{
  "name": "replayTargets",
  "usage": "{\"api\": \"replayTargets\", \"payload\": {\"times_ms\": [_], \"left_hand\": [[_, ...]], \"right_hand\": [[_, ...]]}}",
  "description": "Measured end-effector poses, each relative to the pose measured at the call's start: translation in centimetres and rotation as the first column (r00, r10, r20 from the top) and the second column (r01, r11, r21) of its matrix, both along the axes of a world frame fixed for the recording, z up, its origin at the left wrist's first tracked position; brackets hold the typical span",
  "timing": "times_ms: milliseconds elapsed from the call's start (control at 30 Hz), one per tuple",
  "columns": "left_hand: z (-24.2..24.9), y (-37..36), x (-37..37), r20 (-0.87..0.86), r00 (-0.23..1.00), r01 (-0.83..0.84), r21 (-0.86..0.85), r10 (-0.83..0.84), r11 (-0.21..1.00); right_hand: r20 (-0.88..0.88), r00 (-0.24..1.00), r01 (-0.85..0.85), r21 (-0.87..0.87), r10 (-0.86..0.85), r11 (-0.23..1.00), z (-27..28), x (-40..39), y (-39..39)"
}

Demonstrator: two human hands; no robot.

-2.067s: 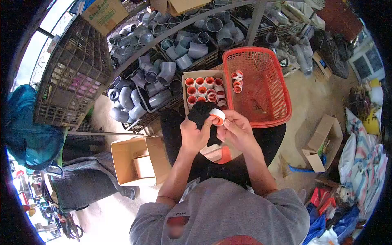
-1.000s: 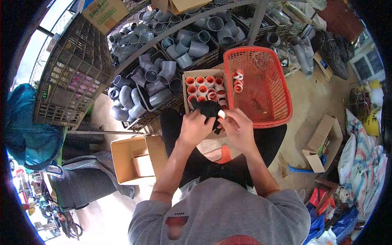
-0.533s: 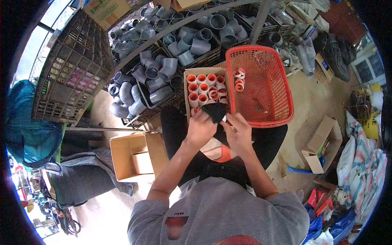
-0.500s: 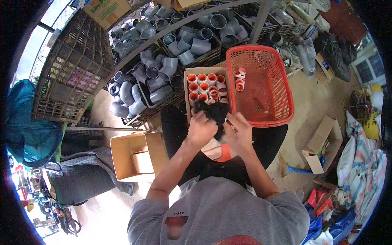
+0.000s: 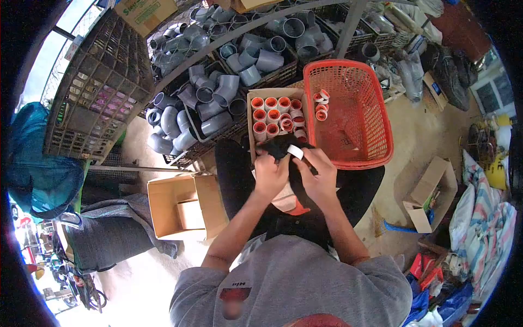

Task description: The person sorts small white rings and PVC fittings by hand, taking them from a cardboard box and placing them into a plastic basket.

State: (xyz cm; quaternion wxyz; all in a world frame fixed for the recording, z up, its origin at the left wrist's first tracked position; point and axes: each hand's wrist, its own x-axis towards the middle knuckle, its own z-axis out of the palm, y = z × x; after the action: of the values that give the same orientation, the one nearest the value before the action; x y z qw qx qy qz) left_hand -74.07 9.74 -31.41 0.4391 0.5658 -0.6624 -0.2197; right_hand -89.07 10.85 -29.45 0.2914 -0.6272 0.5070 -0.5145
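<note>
My left hand (image 5: 271,173) is closed on a black cloth (image 5: 278,146), bunched up above my lap. My right hand (image 5: 318,170) pinches a short white pipe fitting (image 5: 295,151) against the cloth's right side. Just beyond both hands stands a cardboard box (image 5: 251,117) packed with white pipe fittings (image 5: 272,103), orange inside, standing in rows. To its right a red plastic basket (image 5: 376,117) holds a few white-and-orange fittings (image 5: 321,104) near its left wall. A pink and orange piece (image 5: 286,200) shows between my legs, partly hidden.
Black crates of grey pipe elbows (image 5: 210,90) fill the area beyond the box. An open cardboard box (image 5: 163,210) sits on the floor at left, another (image 5: 433,191) at right. A tall black crate (image 5: 101,90) rises at upper left.
The white fitting at my right fingers now shows more clearly beside the cloth. The black cloth has shifted and bunched lower, and my left hand has moved slightly down.
</note>
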Motion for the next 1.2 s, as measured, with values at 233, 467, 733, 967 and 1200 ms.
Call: {"api": "replayTargets", "payload": {"times_ms": [233,467,733,967,1200], "left_hand": [[1.6,-2.0,1.2,0.425,0.901,0.264,-0.385,-0.084,0.885],[-0.8,-2.0,0.7,-0.181,0.952,0.260,0.056,-0.247,0.964],[0.2,-1.4,2.4,0.528,0.825,0.408,-0.311,-0.201,0.858],[-4.2,0.4,-0.1,-0.775,0.625,0.379,0.195,-0.095,0.905],[-0.5,0.7,1.8,0.065,0.968,0.242,0.024,-0.243,0.970]], "right_hand": [[-0.050,0.978,-0.188,0.226,0.204,0.956,2.3,-1.7,-0.2],[-0.128,0.965,-0.216,0.115,0.230,0.970,0.2,-1.3,-0.5],[0.293,0.866,-0.492,0.342,0.406,0.801,-0.4,-3.9,0.0],[0.510,0.796,-0.519,0.297,0.326,0.802,0.5,-3.3,0.3],[0.469,0.826,-0.526,0.446,0.312,0.724,-0.4,-3.1,0.6]]}}
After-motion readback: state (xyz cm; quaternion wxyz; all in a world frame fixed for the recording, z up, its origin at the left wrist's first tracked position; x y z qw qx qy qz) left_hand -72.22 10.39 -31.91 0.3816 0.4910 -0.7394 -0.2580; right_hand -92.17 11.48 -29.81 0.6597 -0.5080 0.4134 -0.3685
